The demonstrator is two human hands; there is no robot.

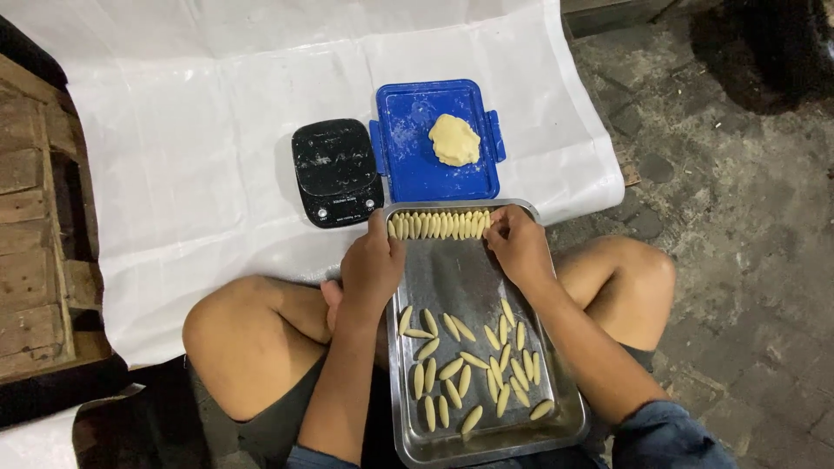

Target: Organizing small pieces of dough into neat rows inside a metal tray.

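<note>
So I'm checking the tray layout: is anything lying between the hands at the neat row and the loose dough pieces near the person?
Nothing visible does. Between the left hand, right hand at the row of dough pieces and the loose dough pieces lies only bare metal tray.

A white plastic sheet [217, 156] covers the stone floor [738, 243]; on it sit a black kitchen scale [336, 172] and blue lid [408, 156].

Looks like a home yard or back-of-house floor used for makeshift baking: rough concrete ground [738, 226], white plastic sheet [191, 156] spread over it, wooden pallet [30, 234] alongside, black kitchen scale [336, 172], steel tray [460, 278] of dough pieces.
</note>
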